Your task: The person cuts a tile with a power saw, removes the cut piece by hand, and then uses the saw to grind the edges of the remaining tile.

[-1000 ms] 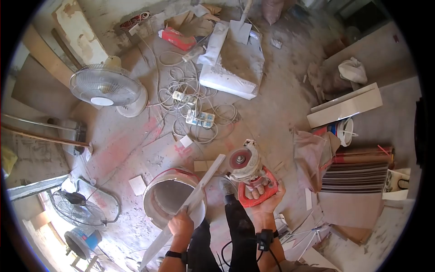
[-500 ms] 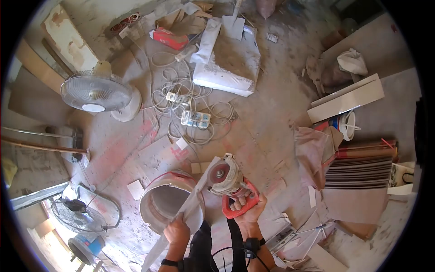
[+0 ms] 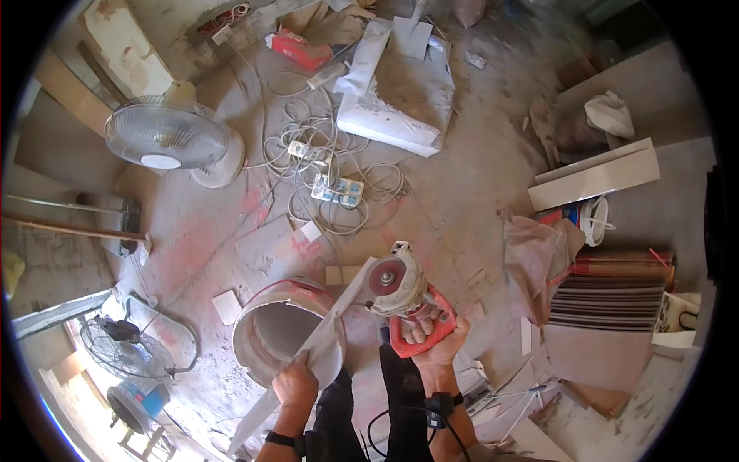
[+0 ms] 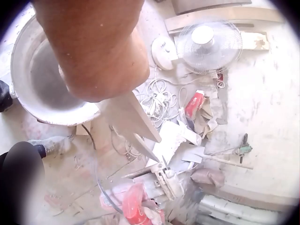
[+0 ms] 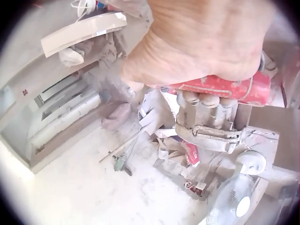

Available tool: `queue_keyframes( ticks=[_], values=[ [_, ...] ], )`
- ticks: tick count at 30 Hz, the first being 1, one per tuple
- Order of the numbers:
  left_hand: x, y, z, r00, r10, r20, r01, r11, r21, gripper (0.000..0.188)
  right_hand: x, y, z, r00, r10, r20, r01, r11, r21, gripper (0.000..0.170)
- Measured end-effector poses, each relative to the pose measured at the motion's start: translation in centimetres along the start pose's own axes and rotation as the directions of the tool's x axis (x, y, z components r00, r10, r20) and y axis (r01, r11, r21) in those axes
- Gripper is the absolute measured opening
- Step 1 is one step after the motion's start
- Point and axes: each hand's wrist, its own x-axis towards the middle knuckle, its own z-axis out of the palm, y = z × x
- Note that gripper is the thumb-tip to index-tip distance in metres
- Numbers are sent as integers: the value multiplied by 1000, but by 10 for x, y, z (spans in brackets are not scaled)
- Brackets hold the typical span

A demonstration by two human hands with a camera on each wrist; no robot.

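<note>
My left hand (image 3: 295,383) grips a long pale strip (image 3: 339,308) that slants across the mouth of a dusty bucket (image 3: 245,350). In the left wrist view the strip's far end (image 4: 140,122) looks forked, with a narrow gap between two points. My right hand (image 3: 443,350) has its fingers curled round the red loop handle of an angle grinder (image 3: 408,289). The grinder's reddish disc (image 3: 387,276) faces up beside the strip's far end and overlaps its edge in the head view. Dust coats the grinder's body.
Tangled cables with power strips (image 3: 337,189) lie ahead, near an opened white bag (image 3: 389,131) holding a shovel. Fans stand at left, one a pedestal fan (image 3: 165,135). Stacked tiles (image 3: 608,304) and a crumpled sack (image 3: 539,254) lie at right.
The grinder has come left from beside the strip to its far end, then shifted slightly right. Both hands keep their grips, and the strip stays across the bucket.
</note>
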Motion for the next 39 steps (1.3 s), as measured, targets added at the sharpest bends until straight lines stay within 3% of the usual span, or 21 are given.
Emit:
queue_keyframes(
  ticks=[2, 3, 7, 10, 11, 15, 18, 19, 21, 23, 26, 32, 34, 35, 38, 39],
  values=[
    [-5, 2, 3, 999, 8, 34, -7, 999, -38, 38, -8, -14, 19, 999, -11, -46, 9, 999, -48, 49],
    [-6, 2, 10, 999, 19, 48, -16, 998, -58, 42, -7, -21, 23, 998, -13, 67, 17, 998, -63, 49],
    [-24, 23, 26, 990, 20, 138, -6, 995, -97, 60, -12, -58, 39, 998, -58, 0, 55, 953, -299, 54],
    [-37, 35, 67, 999, 36, -19, -38, 993, -115, 69, -10, -83, 42, 996, -70, 51, 83, 938, -337, 55],
    [-40, 40, 73, 999, 35, -26, -38, 992, -118, 68, -10, -94, 44, 987, -48, 156, 109, 904, -413, 54],
    [-37, 47, 126, 985, -4, -171, 3, 1000, -6, 60, -14, -114, 62, 985, -72, 156, 146, 830, -538, 60],
    [-34, 48, 140, 969, -44, -244, 30, 998, -59, 57, -15, -132, 59, 995, -100, 4, 81, 787, -612, 59],
    [-34, 47, 143, 964, -54, -259, 43, 998, -48, 58, -11, -140, 57, 997, -47, 54, 71, 731, -679, 58],
    [-34, 44, 147, 961, -69, -268, 53, 996, -67, 58, -11, -142, 58, 997, -71, -13, 43, 726, -687, 57],
    [-27, 43, 148, 958, -87, -273, 69, 995, -77, 59, -13, -137, 71, 991, -124, -46, 57, 714, -698, 55],
    [-20, 41, 139, 948, -118, -294, 84, 989, -125, 60, -3, -151, 60, 999, -52, 9, 41, 666, -745, 53],
    [-9, 16, 127, 953, -92, -289, 59, 991, -119, 81, -15, -129, 67, 996, -81, 28, 76, 689, -720, 48],
    [-16, 14, 106, 966, -85, -244, 34, 977, -209, 86, -12, -116, 77, 996, -59, -71, -10, 701, -713, 47],
    [-14, 13, 109, 960, -112, -256, 59, 976, -209, 95, -14, -112, 78, 991, -57, -121, -45, 712, -700, 46],
    [-5, 16, 82, 935, -239, -264, 145, 932, -332, 100, 6, -107, 60, 997, -37, -68, -30, 623, -782, 43],
    [-1, 21, 77, 925, -255, -283, 142, 920, -365, 97, 10, -110, 53, 995, 64, -70, -95, 624, -776, 43]
  ],
)
